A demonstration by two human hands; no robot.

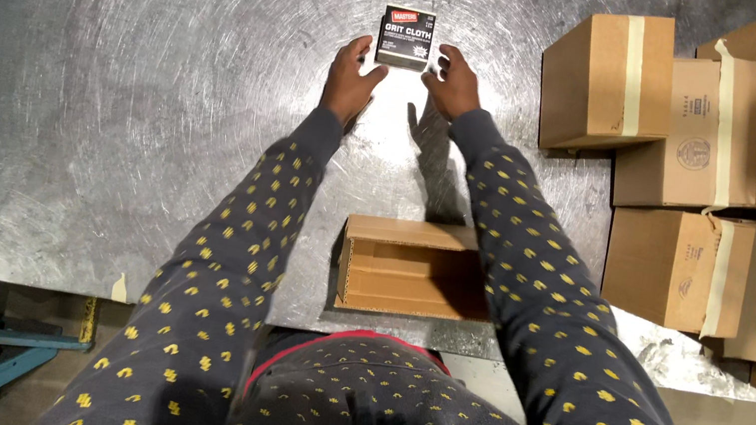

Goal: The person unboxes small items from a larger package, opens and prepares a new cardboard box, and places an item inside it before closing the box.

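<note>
Flanking a small black box (406,38), spread hands (404,80) touch it; open carton (410,268) nearer, taped cartons (708,174) right.

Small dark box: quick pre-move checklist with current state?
1. Small dark box upright on the metal table: ok.
2. Left hand at its left side, fingertips touching: ok.
3. Right hand at its right side: ok; firm grip: cannot tell.
4. Space around the box free of other things: ok.
5. Open carton near the table's front edge, opening facing the person: ok.
6. Taped cartons stacked at the right, apart from the hands: ok.
</note>
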